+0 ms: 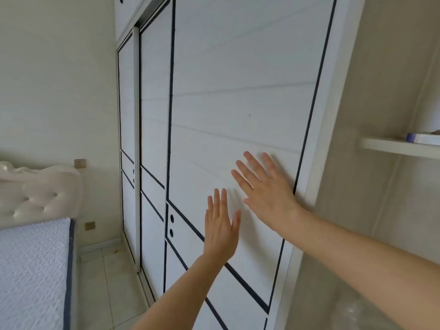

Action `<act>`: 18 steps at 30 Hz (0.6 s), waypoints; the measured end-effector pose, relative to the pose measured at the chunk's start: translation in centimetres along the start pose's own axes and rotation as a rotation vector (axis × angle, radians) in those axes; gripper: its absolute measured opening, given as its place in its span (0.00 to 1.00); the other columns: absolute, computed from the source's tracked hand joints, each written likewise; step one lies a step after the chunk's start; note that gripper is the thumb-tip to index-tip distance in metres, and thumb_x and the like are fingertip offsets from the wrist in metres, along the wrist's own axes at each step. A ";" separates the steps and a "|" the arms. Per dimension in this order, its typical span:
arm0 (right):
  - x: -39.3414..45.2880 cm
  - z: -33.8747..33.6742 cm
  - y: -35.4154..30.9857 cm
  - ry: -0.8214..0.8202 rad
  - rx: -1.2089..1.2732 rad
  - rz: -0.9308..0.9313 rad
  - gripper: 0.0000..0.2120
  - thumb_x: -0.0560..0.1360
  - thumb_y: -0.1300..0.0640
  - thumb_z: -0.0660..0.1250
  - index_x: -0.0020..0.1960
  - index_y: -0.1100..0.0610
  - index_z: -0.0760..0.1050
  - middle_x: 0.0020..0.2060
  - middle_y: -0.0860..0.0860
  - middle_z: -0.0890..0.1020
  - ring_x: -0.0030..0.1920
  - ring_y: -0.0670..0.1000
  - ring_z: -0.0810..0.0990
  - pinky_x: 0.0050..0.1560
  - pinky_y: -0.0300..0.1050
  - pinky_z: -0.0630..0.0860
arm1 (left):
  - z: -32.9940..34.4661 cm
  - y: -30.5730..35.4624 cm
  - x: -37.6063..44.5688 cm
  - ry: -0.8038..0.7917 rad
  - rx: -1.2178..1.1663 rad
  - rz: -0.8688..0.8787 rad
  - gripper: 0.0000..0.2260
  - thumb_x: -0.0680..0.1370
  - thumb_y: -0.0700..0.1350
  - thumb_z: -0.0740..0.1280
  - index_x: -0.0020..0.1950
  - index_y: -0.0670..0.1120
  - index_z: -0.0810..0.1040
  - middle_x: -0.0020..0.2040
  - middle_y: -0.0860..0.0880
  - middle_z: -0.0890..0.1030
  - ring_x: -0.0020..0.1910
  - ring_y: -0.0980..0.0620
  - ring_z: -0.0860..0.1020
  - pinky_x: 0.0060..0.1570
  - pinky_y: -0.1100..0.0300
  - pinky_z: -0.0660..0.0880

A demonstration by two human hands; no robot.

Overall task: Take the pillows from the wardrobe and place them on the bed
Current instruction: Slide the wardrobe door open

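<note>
A white wardrobe with dark trim lines fills the middle of the view; its nearest sliding door (238,96) is closed. My right hand (264,191) lies flat on that door near its right edge, fingers spread. My left hand (221,225) is held flat against the same door, lower and to the left, fingers up. Neither hand holds anything. No pillows show; the wardrobe's inside is hidden. The bed (33,270) with a bare quilted white mattress is at the lower left.
A padded cream headboard (40,191) stands against the far wall. A narrow tiled floor strip (107,282) runs between bed and wardrobe. Two more closed door panels (152,115) lie further left. A white wall shelf (400,146) with a small object sticks out at right.
</note>
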State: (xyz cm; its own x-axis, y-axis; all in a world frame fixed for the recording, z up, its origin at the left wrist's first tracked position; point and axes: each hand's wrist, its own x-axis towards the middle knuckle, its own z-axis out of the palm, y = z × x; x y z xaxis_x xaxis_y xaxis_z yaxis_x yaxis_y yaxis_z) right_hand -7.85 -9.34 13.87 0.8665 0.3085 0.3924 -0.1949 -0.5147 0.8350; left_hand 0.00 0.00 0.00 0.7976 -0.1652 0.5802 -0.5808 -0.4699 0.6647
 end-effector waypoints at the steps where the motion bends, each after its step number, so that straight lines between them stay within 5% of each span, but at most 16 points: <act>1: 0.1 0.1 -0.1 -0.019 -0.043 0.019 0.33 0.81 0.41 0.39 0.75 0.58 0.29 0.77 0.57 0.35 0.73 0.63 0.28 0.62 0.67 0.22 | 0.3 0.1 0.2 0.001 -0.027 -0.007 0.28 0.83 0.60 0.47 0.80 0.55 0.39 0.78 0.60 0.36 0.77 0.58 0.34 0.77 0.55 0.40; 8: 0.1 1.7 -1.4 -0.012 -0.026 0.062 0.35 0.80 0.40 0.39 0.74 0.60 0.27 0.75 0.59 0.31 0.71 0.65 0.25 0.64 0.69 0.24 | 3.9 -0.1 1.3 0.057 -0.246 -0.030 0.25 0.84 0.60 0.43 0.79 0.60 0.40 0.79 0.65 0.39 0.76 0.65 0.34 0.77 0.52 0.39; 18: 1.1 3.2 -2.0 -0.057 -0.145 0.071 0.35 0.79 0.40 0.39 0.75 0.61 0.29 0.75 0.61 0.32 0.73 0.66 0.30 0.64 0.71 0.24 | 6.8 -1.2 2.3 0.147 -0.367 0.044 0.25 0.83 0.57 0.42 0.79 0.58 0.39 0.80 0.61 0.39 0.79 0.57 0.37 0.76 0.49 0.38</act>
State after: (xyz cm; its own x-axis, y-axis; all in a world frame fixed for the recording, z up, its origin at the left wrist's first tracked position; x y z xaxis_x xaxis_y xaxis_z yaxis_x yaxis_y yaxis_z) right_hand -4.98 -10.54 11.39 0.8719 0.2278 0.4335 -0.3173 -0.4114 0.8544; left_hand 3.65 -5.68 -2.63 0.7544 -0.0402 0.6551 -0.6546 -0.1197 0.7464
